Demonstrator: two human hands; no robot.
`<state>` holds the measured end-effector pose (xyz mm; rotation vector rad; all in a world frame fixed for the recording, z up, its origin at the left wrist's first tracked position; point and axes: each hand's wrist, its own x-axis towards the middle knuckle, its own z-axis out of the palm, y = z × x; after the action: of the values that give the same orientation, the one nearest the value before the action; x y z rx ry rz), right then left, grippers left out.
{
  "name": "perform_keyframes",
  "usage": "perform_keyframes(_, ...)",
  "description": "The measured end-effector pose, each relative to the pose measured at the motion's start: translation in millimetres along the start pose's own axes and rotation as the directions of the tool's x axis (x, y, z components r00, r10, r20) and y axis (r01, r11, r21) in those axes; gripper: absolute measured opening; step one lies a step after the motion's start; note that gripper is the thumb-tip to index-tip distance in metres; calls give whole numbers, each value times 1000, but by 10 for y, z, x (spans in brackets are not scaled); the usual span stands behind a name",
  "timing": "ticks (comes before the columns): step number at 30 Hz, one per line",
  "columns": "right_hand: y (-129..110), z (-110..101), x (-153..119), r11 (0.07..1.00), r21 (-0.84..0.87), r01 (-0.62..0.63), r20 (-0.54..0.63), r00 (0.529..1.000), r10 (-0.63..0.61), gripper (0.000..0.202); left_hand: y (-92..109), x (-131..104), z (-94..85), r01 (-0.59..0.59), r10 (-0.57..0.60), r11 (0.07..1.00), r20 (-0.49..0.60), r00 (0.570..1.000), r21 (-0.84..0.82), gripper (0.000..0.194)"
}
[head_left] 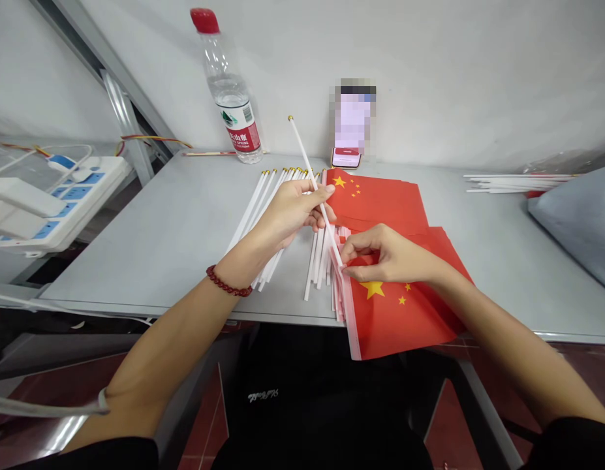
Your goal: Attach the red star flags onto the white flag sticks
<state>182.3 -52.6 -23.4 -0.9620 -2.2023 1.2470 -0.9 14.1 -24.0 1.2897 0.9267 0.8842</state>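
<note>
Both forearms reach in from the bottom edge, over dark clothing, toward the grey bench [175,235]. On the left wrist sits a bracelet [228,283] of dark red beads. Left hand [287,212] has its fingers [322,193] closed round a thin white stick [309,171], which slants up and away to a small gold tip. Right hand [380,254] pinches, fingers [348,251] shut, the pale edge of the top red flag [404,307] on a stack that hangs over the near edge of the bench; the stick's lower end meets that edge right at the pinch. A second flag stack [375,199] lies just behind, touching the first. Under the left hand a row of loose white sticks [263,196] with gold tips fans out across the bench. Against the back wall stand a water bottle [230,91] with a red cap and, right of it, a phone [348,147] propped upright. More sticks [517,181] lie far right beside a grey bag [576,222]. A white power strip [62,202] rests off the bench to the left.
</note>
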Motion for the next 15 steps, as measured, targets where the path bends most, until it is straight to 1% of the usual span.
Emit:
perform_keyframes(4,11,-7,-5,1000,0,-4,1,1000,4,6,-3,-2,2,-6,7,1000,-6,1000,17,26)
perform_keyframes(9,36,-23,-6,1000,-22,-13,3,1000,13,5,8,-8,5,-47,48,999,-15,999,21,24)
perform_keyframes(15,49,-25,-5,999,38,-24,-3,1000,24,6,33,-18,16,-55,56,998,-68,996,18,25)
